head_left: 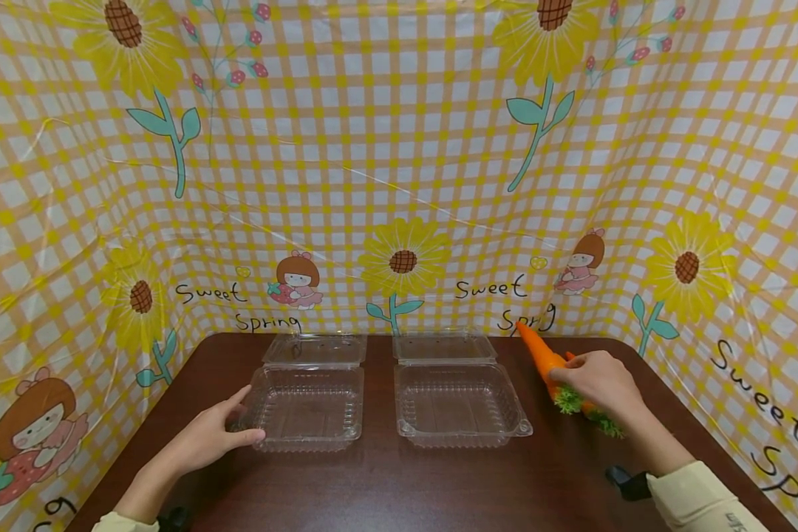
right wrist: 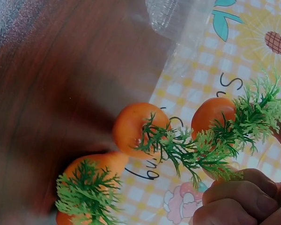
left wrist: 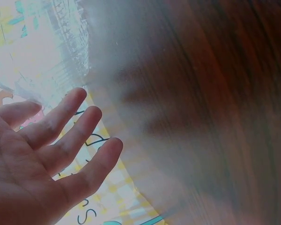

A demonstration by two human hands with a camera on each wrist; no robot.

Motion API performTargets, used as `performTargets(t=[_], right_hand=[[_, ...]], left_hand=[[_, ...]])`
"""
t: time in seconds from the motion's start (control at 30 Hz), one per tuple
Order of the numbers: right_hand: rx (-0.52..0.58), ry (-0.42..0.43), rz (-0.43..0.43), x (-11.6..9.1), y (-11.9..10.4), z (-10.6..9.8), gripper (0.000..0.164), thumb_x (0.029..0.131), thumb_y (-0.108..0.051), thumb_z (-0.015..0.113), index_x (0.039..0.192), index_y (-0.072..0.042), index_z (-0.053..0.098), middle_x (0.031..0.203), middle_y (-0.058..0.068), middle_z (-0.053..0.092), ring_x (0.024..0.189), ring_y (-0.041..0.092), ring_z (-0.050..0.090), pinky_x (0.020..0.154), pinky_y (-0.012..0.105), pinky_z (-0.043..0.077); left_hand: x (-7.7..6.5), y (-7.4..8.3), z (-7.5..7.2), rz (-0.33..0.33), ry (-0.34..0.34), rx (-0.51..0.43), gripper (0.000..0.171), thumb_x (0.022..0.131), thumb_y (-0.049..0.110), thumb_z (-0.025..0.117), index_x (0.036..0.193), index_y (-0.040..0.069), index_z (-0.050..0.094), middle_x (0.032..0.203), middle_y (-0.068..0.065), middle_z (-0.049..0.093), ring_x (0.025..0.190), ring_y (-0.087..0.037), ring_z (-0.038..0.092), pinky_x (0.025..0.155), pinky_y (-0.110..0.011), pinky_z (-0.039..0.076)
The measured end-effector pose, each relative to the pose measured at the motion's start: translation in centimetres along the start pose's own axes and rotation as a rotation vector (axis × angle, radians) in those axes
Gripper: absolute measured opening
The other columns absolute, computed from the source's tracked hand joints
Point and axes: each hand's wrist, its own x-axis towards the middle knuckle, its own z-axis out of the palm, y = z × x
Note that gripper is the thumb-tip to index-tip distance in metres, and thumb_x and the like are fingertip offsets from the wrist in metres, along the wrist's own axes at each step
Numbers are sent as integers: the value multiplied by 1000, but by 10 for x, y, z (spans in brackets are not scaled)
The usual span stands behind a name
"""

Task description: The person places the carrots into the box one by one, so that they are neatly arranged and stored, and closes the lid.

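Observation:
My right hand (head_left: 601, 380) pinches an orange carrot (head_left: 537, 349) near its leafy end, its tip pointing up and away from me. Green leaves hang just below the fingers. In the right wrist view, the curled fingers (right wrist: 243, 194) are at the lower right, beside one carrot (right wrist: 213, 115) with feathery greens; a second carrot (right wrist: 139, 129) and a third carrot (right wrist: 91, 168) are to its left. My left hand (head_left: 209, 436) is at the left side of a clear plastic box (head_left: 312, 443), thumb at its near left corner. The left wrist view shows its fingers (left wrist: 91, 173) spread and loosely bent.
A second clear plastic box (head_left: 462, 440) stands to the right of the first. Both hinged lids lie back, toward the patterned cloth (head_left: 399, 148) that walls the dark wooden table (head_left: 386, 488) on three sides. The carrots lie near the table's right side.

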Motion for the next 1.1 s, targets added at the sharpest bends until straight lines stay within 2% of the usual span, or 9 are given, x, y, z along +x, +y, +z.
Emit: performTargets(t=[0.07,0.13,0.2,0.27,0.37,0.5,0.83,1.1], right_hand=[[-1,-7,-3,0,0,-3,39,86,-46,70,86,-7,75,71,5,58,61,19,46,54,31,34],[-5,-11,-6,0,0,-7,48,86,-47,70,100,-1,77,88,18,68,69,24,56,57,33,41],[-14,-17,-9,1,0,-10,58,88,-49,70,112,4,74,105,28,68,80,31,63,61,36,48],[-23,-18,-16,1,1,-12,68,89,-51,69,122,8,68,124,33,63,92,37,66,66,40,53],[-27,-29,-17,1,2,-14,70,89,-53,68,123,8,67,127,34,61,95,40,65,69,43,53],[-21,-25,-22,1,3,-14,68,89,-53,68,122,7,69,126,34,61,94,39,65,67,40,52],[4,-25,-25,0,4,-16,68,88,-51,70,121,8,69,123,34,62,83,27,61,61,32,44],[-5,-42,-34,2,4,-20,65,88,-52,70,116,7,72,119,32,65,87,28,63,65,33,46]], left_hand=[[0,0,0,0,0,-1,97,90,47,73,159,0,24,137,-28,56,127,-46,54,91,-57,51],[0,-1,0,1,2,-1,97,90,47,73,159,0,24,137,-28,57,126,-45,55,91,-57,51],[0,-1,0,2,2,-1,97,90,47,73,159,0,24,136,-27,57,126,-45,55,91,-57,51],[0,-2,1,2,2,1,97,90,47,73,159,0,24,136,-27,57,125,-45,55,91,-57,51],[0,-2,1,6,4,4,97,90,47,73,159,-1,24,136,-28,57,125,-45,55,91,-57,51],[0,-1,0,11,6,7,97,90,46,74,159,-1,25,136,-29,57,125,-46,56,91,-58,50],[1,-3,0,15,1,3,97,90,46,74,158,-2,25,137,-29,57,127,-46,54,92,-57,51],[2,-6,0,23,-6,7,97,91,46,73,158,-2,24,137,-30,56,127,-47,54,92,-58,51]])
